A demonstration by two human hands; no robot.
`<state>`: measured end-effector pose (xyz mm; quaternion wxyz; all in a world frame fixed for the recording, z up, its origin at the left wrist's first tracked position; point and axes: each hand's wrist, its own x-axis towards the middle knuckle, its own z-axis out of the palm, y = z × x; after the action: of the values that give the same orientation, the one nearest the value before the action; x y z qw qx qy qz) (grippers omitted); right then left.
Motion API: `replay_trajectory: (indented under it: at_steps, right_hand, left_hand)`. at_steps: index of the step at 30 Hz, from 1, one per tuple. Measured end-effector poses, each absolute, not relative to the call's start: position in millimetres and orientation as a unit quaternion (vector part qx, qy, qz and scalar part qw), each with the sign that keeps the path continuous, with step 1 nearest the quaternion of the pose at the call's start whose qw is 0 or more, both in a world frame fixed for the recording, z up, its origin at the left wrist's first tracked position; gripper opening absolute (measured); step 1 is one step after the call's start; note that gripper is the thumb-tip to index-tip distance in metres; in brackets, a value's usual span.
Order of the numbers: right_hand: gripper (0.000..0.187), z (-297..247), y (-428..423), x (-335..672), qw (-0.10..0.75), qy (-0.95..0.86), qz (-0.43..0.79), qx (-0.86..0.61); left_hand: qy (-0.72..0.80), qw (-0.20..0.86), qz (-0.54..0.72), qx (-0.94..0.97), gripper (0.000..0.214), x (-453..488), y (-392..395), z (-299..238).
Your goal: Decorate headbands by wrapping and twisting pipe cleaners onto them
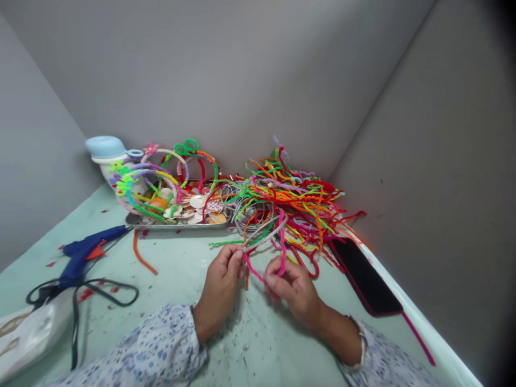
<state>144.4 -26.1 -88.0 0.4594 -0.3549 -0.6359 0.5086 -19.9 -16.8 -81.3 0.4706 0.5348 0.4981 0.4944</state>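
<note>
On the pale green worktop [181, 263] lies a big heap of coloured pipe cleaners [300, 193], and to its left a metal tray [177, 227]. Before the heap, the left hand [222, 275] pinches one end of a grey band [268, 237]. The right hand [296, 290], with curled fingers, grasps a thin pink pipe cleaner [282, 244], which stretches between both hands.
</note>
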Motion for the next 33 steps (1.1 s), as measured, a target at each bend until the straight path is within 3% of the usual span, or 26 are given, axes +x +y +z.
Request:
replay_trajectory:
  at_steps: [6,13,20,33]
  right_hand:
    - [0.009,-85,-32,143,0.397,-0.798,0.356,-0.28]
    - [0.041,-92,-30,142,0.422,-0.8,0.282,-0.32]
    - [0.023,-105,-15,145,0.506,-0.621,0.4,-0.445]
    - [0.016,-103,-16,146,0.527,-0.621,0.415,-0.405]
  left_hand:
    - [0.498,0.478,0.501,0.522,0.019,-20,-15,-83]
    - [0.491,0.483,0.504,0.521,0.019,-20,-15,-81]
    - [0.443,0.518,0.474,0.557,0.022,-18,-18,-83]
    - [0.419,0.538,0.412,0.605,0.026,-20,-19,-80]
